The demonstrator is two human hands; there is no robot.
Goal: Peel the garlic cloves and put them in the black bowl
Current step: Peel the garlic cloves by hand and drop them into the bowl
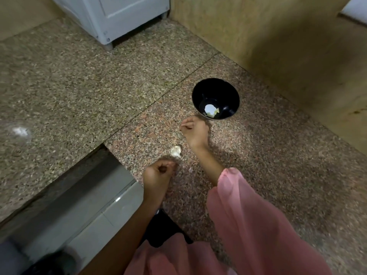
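your pink sleeves (248,215) fill the bottom of the view, and both forearms reach out over the speckled granite counter (278,165). your left hand (158,172) hangs near the counter's edge with its fingers curled into a loose fist; blur hides whether it pinches anything. just beyond its knuckles 1 garlic piece (176,151), pale and papery-looking, rests on the stone. your right hand (195,132) is farther out, fingers curled too, with a pale sliver at the fingertips too blurred to name, so you cannot tell whether it holds something. the black bowl (228,92) sits on the counter just past that hand, near the tan wall (278,46), with pale peeled garlic (210,110) at its bottom. 1 small scrap of peel (190,169) lies between your forearms. a white appliance (119,14) stands at the far left.
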